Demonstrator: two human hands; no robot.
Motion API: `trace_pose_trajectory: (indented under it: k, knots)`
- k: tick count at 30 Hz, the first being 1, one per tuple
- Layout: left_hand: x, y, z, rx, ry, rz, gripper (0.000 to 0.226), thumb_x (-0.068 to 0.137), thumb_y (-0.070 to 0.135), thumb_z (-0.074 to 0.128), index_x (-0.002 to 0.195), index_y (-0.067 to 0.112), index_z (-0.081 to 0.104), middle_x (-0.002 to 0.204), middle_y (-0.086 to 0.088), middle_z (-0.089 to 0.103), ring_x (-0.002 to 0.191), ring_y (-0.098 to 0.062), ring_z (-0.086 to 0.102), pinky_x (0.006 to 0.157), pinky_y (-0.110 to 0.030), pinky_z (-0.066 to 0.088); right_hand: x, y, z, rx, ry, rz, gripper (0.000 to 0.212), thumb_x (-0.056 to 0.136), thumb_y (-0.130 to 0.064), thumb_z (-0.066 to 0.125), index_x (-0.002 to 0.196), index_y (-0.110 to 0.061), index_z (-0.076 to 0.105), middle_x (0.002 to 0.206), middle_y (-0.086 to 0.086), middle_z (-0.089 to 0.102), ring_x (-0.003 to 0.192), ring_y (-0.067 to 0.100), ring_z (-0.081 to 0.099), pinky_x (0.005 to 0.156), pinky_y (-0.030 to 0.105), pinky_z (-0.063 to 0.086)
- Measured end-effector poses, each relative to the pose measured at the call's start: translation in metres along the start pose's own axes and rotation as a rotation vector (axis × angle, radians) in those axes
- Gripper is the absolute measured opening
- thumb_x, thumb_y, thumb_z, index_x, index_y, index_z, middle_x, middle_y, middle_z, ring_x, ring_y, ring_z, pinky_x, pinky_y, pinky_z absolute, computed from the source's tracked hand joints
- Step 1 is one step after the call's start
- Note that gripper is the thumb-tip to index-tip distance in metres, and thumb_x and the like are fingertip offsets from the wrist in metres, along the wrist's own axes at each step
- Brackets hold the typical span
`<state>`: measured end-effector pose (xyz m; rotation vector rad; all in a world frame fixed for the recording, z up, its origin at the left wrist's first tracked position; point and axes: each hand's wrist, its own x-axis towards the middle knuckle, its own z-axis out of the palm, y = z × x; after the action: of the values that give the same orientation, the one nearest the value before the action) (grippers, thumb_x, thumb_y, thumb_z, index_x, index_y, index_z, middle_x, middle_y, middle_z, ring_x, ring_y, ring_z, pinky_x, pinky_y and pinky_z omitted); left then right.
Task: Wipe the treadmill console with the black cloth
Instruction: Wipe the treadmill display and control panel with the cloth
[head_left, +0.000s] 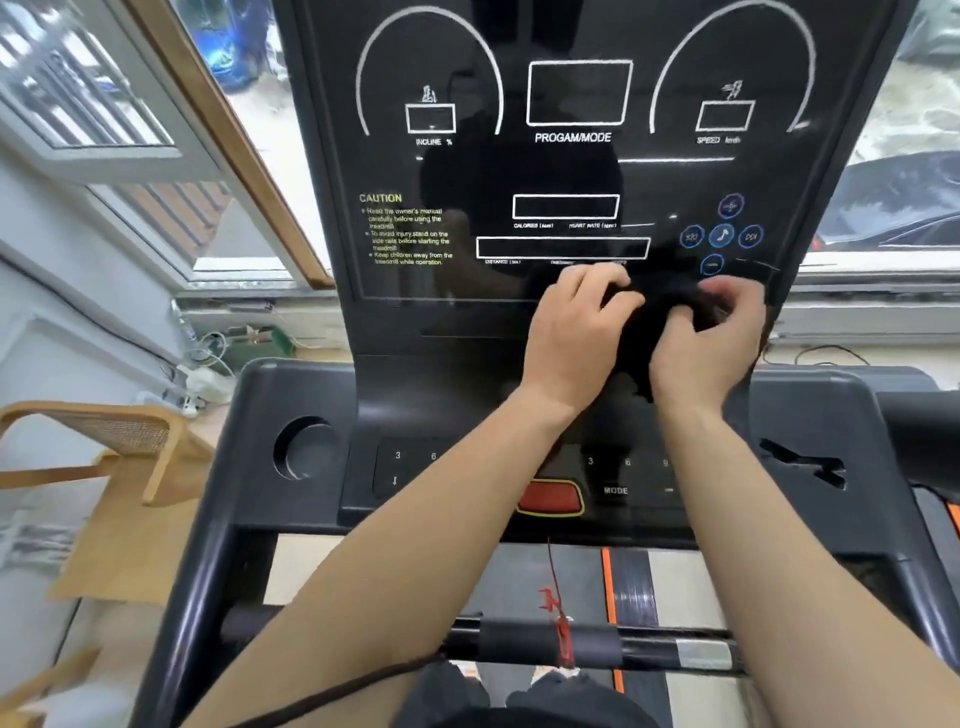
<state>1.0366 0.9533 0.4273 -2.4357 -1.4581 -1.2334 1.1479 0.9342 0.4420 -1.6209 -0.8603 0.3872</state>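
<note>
Bunching between both hands, the black cloth (655, 332) sits pinched by left grip (574, 332) and right grip (709, 340) against the treadmill console (447, 171).

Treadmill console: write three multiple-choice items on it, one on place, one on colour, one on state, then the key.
1. Where is the round cup holder?
A. left of the number keys
B. above the displays
C. right of the music buttons

2. What colour is the big button beside MODE?
A. green
B. red
C. white

3. How is the black cloth held?
A. lying loose
B. left hand only
C. both hands

Key: A, it sits at the console's left; B, red with a yellow rim; C, left hand and right hand both grip it.
</note>
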Motion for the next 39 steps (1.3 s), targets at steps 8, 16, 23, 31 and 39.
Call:
trace_pose_trajectory:
  k: [8, 16, 23, 31, 39]
  knots:
    - [-0.021, -0.089, -0.049, 0.348, 0.142, -0.030, 0.016, 0.086, 0.012, 0.066, 0.089, 0.022, 0.078, 0.092, 0.001, 0.071, 0.072, -0.026, 0.059, 0.060, -0.039, 0.039, -0.064, 0.010, 0.073, -0.203, -0.291, -0.430, 0.055, 0.084, -0.023, 0.059, 0.131, 0.004, 0.060, 0.134, 0.022, 0.051, 0.125, 0.036, 0.049, 0.113, 0.037, 0.035]
    - [-0.064, -0.153, -0.111, 0.270, 0.163, -0.391, 0.024, 0.075, -0.001, 0.068, 0.097, 0.008, 0.075, 0.104, -0.008, 0.068, 0.085, -0.021, 0.064, 0.068, -0.026, 0.047, -0.106, -0.001, 0.127, -0.546, -0.840, -1.001, 0.080, 0.092, -0.046, 0.052, 0.153, 0.002, 0.033, 0.164, 0.017, 0.024, 0.152, 0.029, 0.020, 0.124, 0.040, 0.020]
    - [-0.050, -0.092, -0.065, 0.093, 0.057, -0.349, 0.017, 0.087, 0.012, 0.066, 0.101, 0.005, 0.073, 0.109, -0.008, 0.064, 0.093, -0.016, 0.063, 0.071, -0.022, 0.048, -0.048, 0.044, 0.063, -0.797, -0.826, -1.146, 0.067, 0.097, -0.040, 0.047, 0.154, -0.006, 0.034, 0.168, 0.007, 0.014, 0.154, 0.021, 0.017, 0.124, 0.040, 0.019]
    - [-0.018, 0.004, 0.032, 0.070, -0.070, -0.061, 0.010, 0.092, 0.014, 0.065, 0.090, 0.008, 0.073, 0.100, -0.003, 0.067, 0.075, -0.022, 0.064, 0.055, -0.036, 0.055, 0.034, 0.094, -0.053, -0.837, -0.627, -0.945, 0.071, 0.079, -0.004, 0.063, 0.148, -0.002, 0.046, 0.162, 0.010, 0.033, 0.147, 0.026, 0.037, 0.119, 0.044, 0.034]
    - [-0.032, -0.014, 0.024, 0.104, -0.129, 0.113, 0.012, 0.088, 0.009, 0.064, 0.096, 0.009, 0.073, 0.102, -0.006, 0.069, 0.082, -0.027, 0.061, 0.074, -0.036, 0.054, 0.015, 0.076, -0.030, -0.604, -0.360, -0.802, 0.033, 0.079, -0.004, 0.064, 0.111, 0.000, 0.071, 0.114, 0.017, 0.070, 0.102, 0.034, 0.067, 0.094, 0.040, 0.053]
